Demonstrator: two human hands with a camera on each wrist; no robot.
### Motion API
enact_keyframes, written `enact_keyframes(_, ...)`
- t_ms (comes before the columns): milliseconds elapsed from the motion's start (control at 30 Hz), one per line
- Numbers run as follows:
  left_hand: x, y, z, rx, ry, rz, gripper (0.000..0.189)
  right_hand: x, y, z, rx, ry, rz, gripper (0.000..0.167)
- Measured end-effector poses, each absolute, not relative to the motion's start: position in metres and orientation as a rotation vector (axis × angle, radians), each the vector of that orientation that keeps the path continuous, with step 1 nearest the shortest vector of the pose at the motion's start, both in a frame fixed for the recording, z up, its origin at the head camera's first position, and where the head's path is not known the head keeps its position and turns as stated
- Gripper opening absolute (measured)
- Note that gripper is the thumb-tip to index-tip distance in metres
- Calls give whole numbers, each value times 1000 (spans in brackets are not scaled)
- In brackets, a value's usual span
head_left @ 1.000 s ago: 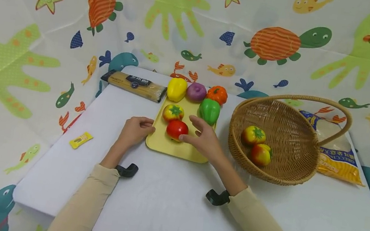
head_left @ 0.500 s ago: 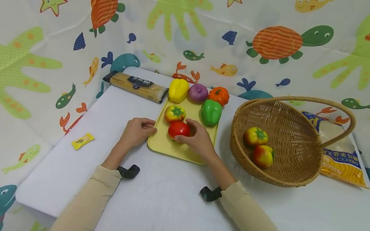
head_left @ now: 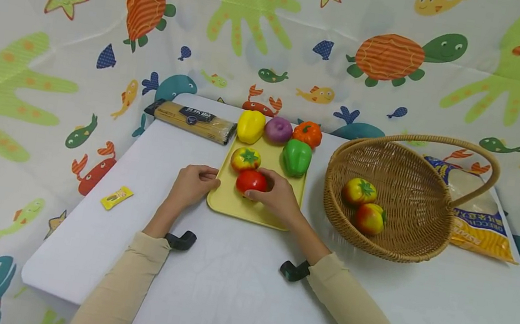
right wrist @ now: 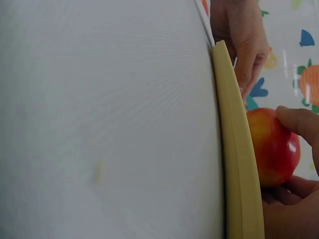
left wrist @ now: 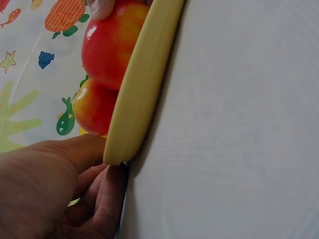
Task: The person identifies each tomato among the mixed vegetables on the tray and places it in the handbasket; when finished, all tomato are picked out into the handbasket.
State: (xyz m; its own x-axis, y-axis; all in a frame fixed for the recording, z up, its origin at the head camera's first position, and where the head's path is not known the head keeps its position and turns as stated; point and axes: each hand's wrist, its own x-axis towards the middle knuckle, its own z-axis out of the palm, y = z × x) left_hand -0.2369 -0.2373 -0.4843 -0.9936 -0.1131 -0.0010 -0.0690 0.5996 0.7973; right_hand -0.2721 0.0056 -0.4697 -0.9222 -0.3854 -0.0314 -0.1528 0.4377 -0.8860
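On the yellow tray [head_left: 252,214] lies a shiny red toy fruit [head_left: 251,181], which my right hand [head_left: 280,200] holds between thumb and fingers. Yellow patches show on this fruit [right wrist: 271,149] in the right wrist view. At the tray's left edge, my left hand [head_left: 189,186] pinches the rim; the left wrist view has its thumb above and fingers below the tray wall [left wrist: 142,84]. A yellow-red toy fruit with a green leafy top [head_left: 246,159] sits just behind the held one. A green toy bell pepper [head_left: 296,158] lies at the tray's right side.
Behind are a yellow bell pepper [head_left: 250,127], a purple onion [head_left: 278,130] and an orange pumpkin [head_left: 308,134]. A wicker basket [head_left: 409,207] with two toy fruits stands right, before a pasta bag [head_left: 481,231]. Spaghetti [head_left: 195,121] and a yellow packet [head_left: 116,198] lie left.
My right hand has moved slightly left and closed its fingers and thumb around the red toy fruit. The left hand has stayed at the tray's rim.
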Motion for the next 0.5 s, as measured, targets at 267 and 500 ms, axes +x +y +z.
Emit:
enact_keyframes(267, -238, -237, -484, 155, -2773, -1367, 34, -271, 7, -466, -471, 2467, -1473, 65)
enact_keyframes(500, -237, -238, -484, 151, -2771, -1361, 34, -263, 15, -447, -515, 2472, -1481, 67)
